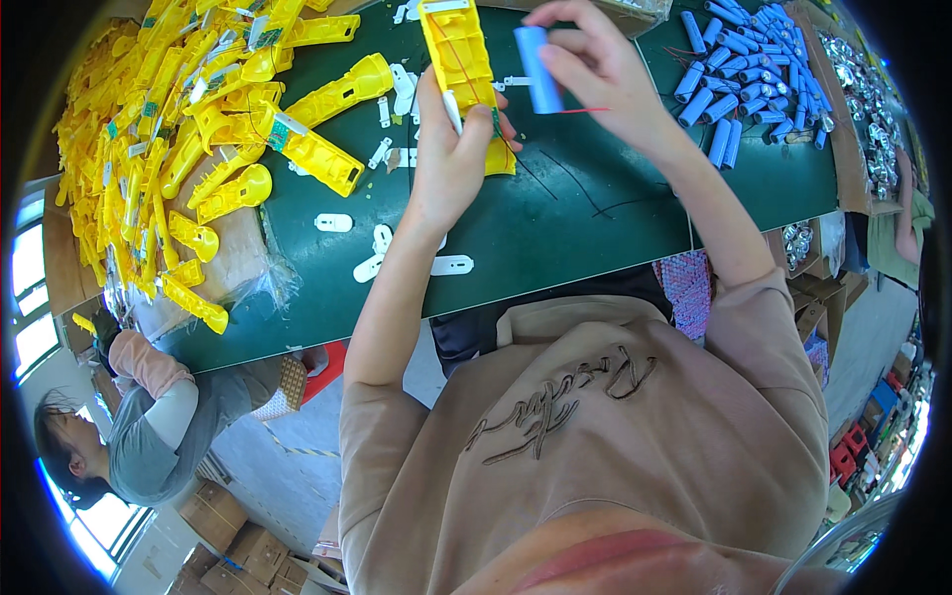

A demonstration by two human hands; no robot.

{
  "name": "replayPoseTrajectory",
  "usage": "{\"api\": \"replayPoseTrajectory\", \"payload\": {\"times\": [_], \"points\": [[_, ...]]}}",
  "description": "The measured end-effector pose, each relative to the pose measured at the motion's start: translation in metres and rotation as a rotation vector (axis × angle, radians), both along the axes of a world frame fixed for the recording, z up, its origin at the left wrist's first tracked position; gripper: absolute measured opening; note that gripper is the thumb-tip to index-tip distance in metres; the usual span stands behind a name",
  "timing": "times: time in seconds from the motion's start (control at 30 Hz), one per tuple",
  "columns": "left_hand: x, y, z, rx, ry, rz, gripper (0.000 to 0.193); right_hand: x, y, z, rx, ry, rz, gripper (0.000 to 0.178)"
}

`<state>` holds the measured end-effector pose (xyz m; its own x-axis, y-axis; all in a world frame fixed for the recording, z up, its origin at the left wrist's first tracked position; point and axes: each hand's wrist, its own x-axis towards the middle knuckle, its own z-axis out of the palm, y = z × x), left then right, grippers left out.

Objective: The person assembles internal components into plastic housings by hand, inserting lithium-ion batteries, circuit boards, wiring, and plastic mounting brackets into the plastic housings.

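Your left hand [449, 159] has its grip closed on the yellow case [463, 61]. Your right hand [610, 81] has its grip pinched on the blue tube [538, 71], just right of the case, not touching it. Both point away from you, nearly side by side. Nearer you, the green surface [635, 226] has open room before its edge.

Two hands [448, 171] — one held yellow casing [458, 61], one held blue cylinder [537, 71].
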<state>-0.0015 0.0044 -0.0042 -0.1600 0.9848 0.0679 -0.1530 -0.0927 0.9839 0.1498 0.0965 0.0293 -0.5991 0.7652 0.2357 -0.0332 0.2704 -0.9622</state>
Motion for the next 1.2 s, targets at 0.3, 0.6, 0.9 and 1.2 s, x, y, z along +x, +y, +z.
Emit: {"api": "replayPoseTrajectory", "payload": {"times": [0.3, 0.6, 0.9, 1.2], "points": [[0.004, 0.000, 0.001, -0.034, 0.028, -0.018, 0.028, -0.052, -0.006, -0.020, 0.429, 0.017, -0.217, 0.022], [0.002, 0.001, -0.003, -0.092, -0.010, -0.020, 0.028, -0.057, -0.009, -0.019, 0.352, -0.102, -0.293, 0.020], [0.000, 0.003, -0.011, -0.129, -0.058, -0.029, 0.036, -0.061, -0.005, -0.042, 0.419, -0.227, -0.265, 0.019], [0.004, -0.003, 0.000, -0.097, 0.179, 0.101, 0.040, -0.067, -0.005, -0.054, 0.545, -0.142, -0.316, 0.019]]}}
